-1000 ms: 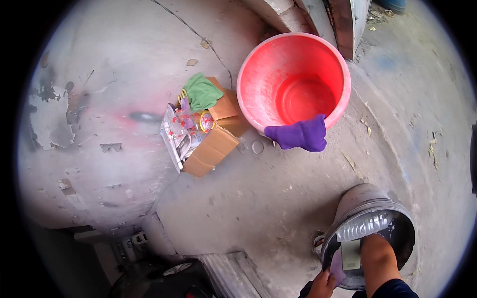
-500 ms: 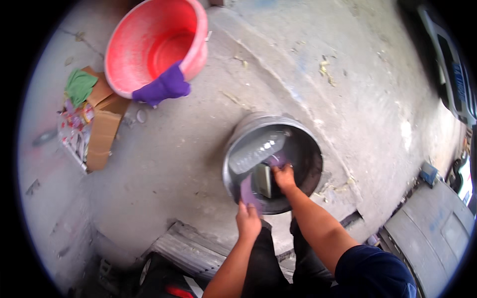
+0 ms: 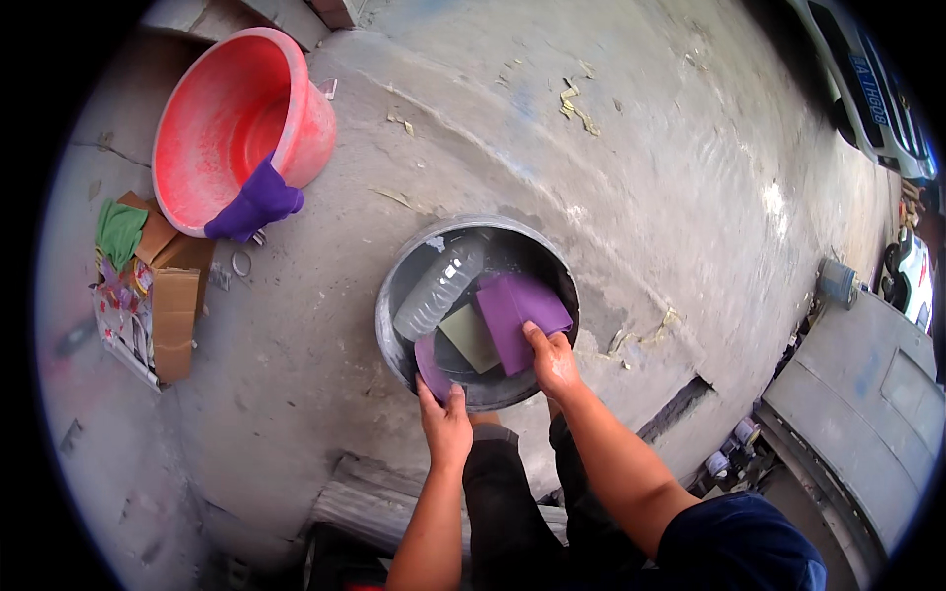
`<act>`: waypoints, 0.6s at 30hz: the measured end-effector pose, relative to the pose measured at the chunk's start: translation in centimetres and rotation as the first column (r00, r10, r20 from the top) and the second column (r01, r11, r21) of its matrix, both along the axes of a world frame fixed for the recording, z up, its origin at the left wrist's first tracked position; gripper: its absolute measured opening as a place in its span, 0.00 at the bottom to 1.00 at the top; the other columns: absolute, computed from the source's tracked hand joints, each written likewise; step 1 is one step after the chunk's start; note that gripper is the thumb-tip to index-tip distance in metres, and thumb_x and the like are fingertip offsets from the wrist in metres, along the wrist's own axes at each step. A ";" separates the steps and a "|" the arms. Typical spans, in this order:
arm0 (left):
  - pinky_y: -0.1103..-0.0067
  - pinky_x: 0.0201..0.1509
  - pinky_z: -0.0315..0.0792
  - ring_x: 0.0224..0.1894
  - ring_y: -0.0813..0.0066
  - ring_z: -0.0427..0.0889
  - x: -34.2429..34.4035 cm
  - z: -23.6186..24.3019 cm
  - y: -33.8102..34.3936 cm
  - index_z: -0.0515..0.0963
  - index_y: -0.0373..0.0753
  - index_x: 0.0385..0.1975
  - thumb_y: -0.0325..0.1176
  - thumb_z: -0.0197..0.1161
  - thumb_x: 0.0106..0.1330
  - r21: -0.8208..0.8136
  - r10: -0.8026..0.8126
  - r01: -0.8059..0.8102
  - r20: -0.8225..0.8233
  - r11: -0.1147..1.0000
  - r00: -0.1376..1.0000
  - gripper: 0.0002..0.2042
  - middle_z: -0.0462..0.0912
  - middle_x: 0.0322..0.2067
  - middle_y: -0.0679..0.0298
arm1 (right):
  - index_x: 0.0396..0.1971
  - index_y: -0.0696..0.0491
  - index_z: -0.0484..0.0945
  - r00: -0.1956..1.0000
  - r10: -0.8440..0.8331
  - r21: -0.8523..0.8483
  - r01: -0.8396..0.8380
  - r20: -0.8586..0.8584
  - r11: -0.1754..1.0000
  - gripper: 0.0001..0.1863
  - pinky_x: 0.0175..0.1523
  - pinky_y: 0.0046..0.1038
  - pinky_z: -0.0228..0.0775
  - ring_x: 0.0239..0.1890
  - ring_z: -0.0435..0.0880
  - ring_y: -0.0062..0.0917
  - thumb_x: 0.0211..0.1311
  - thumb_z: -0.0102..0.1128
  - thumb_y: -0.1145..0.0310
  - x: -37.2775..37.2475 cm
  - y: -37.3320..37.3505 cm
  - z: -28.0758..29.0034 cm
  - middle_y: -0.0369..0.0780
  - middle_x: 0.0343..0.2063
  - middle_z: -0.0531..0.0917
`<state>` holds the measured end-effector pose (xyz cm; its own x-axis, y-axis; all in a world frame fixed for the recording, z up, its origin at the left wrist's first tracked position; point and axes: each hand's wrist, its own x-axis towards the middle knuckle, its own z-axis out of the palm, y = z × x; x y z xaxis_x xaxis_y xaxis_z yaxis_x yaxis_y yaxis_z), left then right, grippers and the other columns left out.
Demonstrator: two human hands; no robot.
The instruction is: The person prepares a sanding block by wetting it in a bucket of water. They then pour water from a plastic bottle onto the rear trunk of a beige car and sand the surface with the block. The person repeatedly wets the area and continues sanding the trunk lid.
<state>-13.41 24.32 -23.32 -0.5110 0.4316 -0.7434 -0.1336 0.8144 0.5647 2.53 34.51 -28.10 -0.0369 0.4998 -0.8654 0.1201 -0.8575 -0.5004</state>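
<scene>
A round grey bucket (image 3: 392, 278) at the centre holds water, a clear plastic bottle (image 3: 439, 291) and a pale green flat pad (image 3: 469, 335). My left hand (image 3: 443, 419) is closed on a light purple sheet (image 3: 429, 366) at the bucket's near left edge. My right hand (image 3: 555, 362) grips a larger purple sheet (image 3: 522, 305) over the bucket's right half, thumb on top. The lower part of that sheet lies beside the green pad and partly hides it.
A red plastic tub (image 3: 187, 118) with a purple cloth (image 3: 251, 202) over its rim stands upper left, beside a cardboard box (image 3: 175, 320) with a green cloth (image 3: 120, 231). A white car (image 3: 887, 148) is upper right; a grey metal panel (image 3: 857, 394) and cans (image 3: 744, 433) are lower right.
The view has swung, bringing the bucket to the centre and the car into sight. My right hand has come up from deep inside the bucket, and the larger purple sheet now shows in it.
</scene>
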 end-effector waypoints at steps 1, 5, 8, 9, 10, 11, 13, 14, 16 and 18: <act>0.64 0.67 0.65 0.66 0.46 0.69 0.1 0.3 0.3 0.60 0.29 0.68 0.34 0.55 0.73 0.011 -0.134 0.140 -0.214 0.990 0.968 0.27 0.66 0.65 0.40 | 0.39 0.62 0.81 0.999 0.028 -0.020 -0.028 -0.021 0.999 0.21 0.41 0.24 0.69 0.36 0.75 0.16 0.73 0.54 0.55 -0.1 0.5 1.3 0.34 0.33 0.82; 0.64 0.66 0.67 0.67 0.49 0.68 -0.1 2.1 2.7 0.59 0.31 0.70 0.38 0.56 0.74 0.071 -0.425 0.498 -0.429 0.864 0.797 0.29 0.63 0.67 0.43 | 0.52 0.63 0.77 0.990 0.033 0.209 -0.004 -0.136 0.978 0.21 0.51 0.25 0.71 0.45 0.76 0.18 0.77 0.51 0.58 -1.5 0.0 3.2 0.35 0.42 0.82; 0.71 0.65 0.68 0.64 0.62 0.72 0.8 2.5 5.9 0.59 0.33 0.70 0.42 0.56 0.75 0.183 -0.251 0.221 0.164 0.958 0.954 0.29 0.69 0.64 0.50 | 0.52 0.62 0.77 0.977 0.070 0.228 -0.023 -0.201 0.973 0.22 0.51 0.25 0.70 0.45 0.75 0.18 0.78 0.49 0.56 -2.2 -0.8 4.0 0.36 0.42 0.82; 0.72 0.65 0.68 0.63 0.65 0.73 1.0 2.0 6.6 0.60 0.33 0.70 0.41 0.57 0.75 0.212 -0.194 0.140 0.260 0.967 0.946 0.29 0.70 0.63 0.52 | 0.51 0.64 0.77 0.956 0.009 0.130 0.030 -0.294 0.991 0.26 0.52 0.26 0.72 0.45 0.78 0.20 0.78 0.48 0.52 -2.3 -1.0 4.3 0.39 0.42 0.82; 0.73 0.65 0.68 0.62 0.68 0.73 1.1 1.8 7.3 0.61 0.33 0.70 0.40 0.58 0.75 0.235 -0.142 0.058 0.359 0.970 0.922 0.29 0.72 0.63 0.54 | 0.50 0.64 0.77 0.949 -0.037 0.045 0.053 -0.314 0.998 0.27 0.52 0.27 0.72 0.45 0.79 0.22 0.78 0.47 0.51 -2.2 -1.0 4.3 0.41 0.42 0.83; 0.73 0.65 0.68 0.62 0.69 0.73 1.0 1.7 7.9 0.61 0.33 0.69 0.40 0.58 0.75 0.214 -0.157 0.082 0.359 0.973 0.920 0.28 0.72 0.62 0.55 | 0.50 0.65 0.76 0.940 -0.084 -0.041 0.075 -0.331 0.996 0.28 0.52 0.27 0.73 0.45 0.80 0.23 0.78 0.47 0.50 -2.2 -1.0 4.2 0.42 0.42 0.83; 0.74 0.65 0.67 0.62 0.70 0.73 0.4 1.7 8.4 0.62 0.32 0.69 0.39 0.57 0.75 0.170 -0.187 0.132 0.364 0.977 0.913 0.27 0.73 0.61 0.57 | 0.48 0.66 0.76 0.909 -0.197 -0.118 0.165 -0.366 0.979 0.31 0.51 0.29 0.76 0.43 0.83 0.28 0.77 0.46 0.47 -2.1 -0.9 3.8 0.44 0.40 0.83; 0.74 0.65 0.68 0.60 0.70 0.74 0.0 0.6 7.7 0.64 0.32 0.67 0.34 0.56 0.75 0.171 -0.102 0.029 0.436 0.985 0.894 0.24 0.75 0.60 0.58 | 0.48 0.66 0.76 0.918 -0.184 -0.112 0.153 -0.351 0.982 0.31 0.51 0.30 0.76 0.43 0.83 0.27 0.76 0.47 0.47 -2.0 -0.6 3.7 0.44 0.41 0.83; 0.74 0.62 0.69 0.56 0.72 0.76 -0.9 -0.2 6.7 0.68 0.31 0.63 0.32 0.55 0.75 0.129 0.182 -0.306 0.570 0.943 0.801 0.20 0.77 0.57 0.59 | 0.48 0.66 0.76 0.934 -0.160 -0.103 0.134 -0.319 0.986 0.30 0.51 0.30 0.76 0.42 0.83 0.26 0.76 0.49 0.47 -1.4 0.0 3.8 0.43 0.41 0.83; 0.75 0.60 0.70 0.53 0.74 0.77 -1.4 -0.2 6.3 0.72 0.32 0.58 0.29 0.53 0.76 0.096 0.298 -0.406 0.531 0.909 0.793 0.15 0.79 0.52 0.61 | 0.50 0.65 0.75 0.903 -0.315 -0.085 0.304 -0.292 0.949 0.26 0.50 0.30 0.76 0.43 0.82 0.26 0.75 0.53 0.52 -1.0 0.6 3.7 0.42 0.43 0.83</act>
<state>-14.83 30.65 -23.55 -0.2431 0.4566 -0.8558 -0.6928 0.5358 0.4827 1.49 35.10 -24.38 -0.1446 0.4967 -0.8558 -0.3042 -0.8453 -0.4392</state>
